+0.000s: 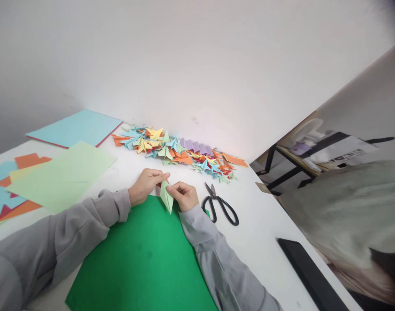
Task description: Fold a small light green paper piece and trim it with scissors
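Evidently mid-fold, many shapes piled behind.
Left hand [145, 185] and right hand [185, 197] pinch pale green paper [166, 198], fingers nearly closed; loose sheets [63, 175] remain unfolded.

Pale green folded paper [166, 199], pointed, between hands

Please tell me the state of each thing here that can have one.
Black-handled scissors: partly open
Light green paper piece: folded
Left hand: pinching the folded piece
Right hand: pinching the folded piece
Green sheet: unfolded, flat
Blue sheet: unfolded, flat
Small paper shapes: folded, heaped
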`<state>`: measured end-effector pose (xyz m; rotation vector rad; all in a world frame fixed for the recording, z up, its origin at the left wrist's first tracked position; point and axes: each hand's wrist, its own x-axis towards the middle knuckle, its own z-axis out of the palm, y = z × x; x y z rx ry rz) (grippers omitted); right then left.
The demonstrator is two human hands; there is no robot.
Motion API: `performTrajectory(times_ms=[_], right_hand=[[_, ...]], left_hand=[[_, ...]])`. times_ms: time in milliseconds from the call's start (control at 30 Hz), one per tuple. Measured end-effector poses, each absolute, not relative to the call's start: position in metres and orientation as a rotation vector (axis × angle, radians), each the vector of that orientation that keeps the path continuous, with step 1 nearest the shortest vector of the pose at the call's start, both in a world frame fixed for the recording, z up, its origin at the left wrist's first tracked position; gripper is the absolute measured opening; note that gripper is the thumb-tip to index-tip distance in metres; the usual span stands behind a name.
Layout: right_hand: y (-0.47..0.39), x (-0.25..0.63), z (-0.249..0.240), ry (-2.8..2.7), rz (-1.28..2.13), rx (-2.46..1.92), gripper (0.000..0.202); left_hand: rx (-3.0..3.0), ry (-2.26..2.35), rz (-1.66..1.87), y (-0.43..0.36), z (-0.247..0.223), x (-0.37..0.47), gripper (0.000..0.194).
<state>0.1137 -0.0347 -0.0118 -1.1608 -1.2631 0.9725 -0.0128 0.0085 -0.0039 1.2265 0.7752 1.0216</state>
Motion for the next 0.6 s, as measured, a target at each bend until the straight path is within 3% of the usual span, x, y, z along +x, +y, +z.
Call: performTrajectory(times_ms=[267, 600], right_hand=[[-0.029, 0.117, -0.018, -1.119, 1.097, -1.138, 0.022], [-0.026, 0.118, -0.021, -1.133, 1.185, -1.083, 0.024]], left_hand=[[1.153, 0.736, 0.998, 0.007, 0.001, -0.013, 0.041], [1.202, 0.825, 1.171, 0.010, -0.003, -0.012, 0.023]])
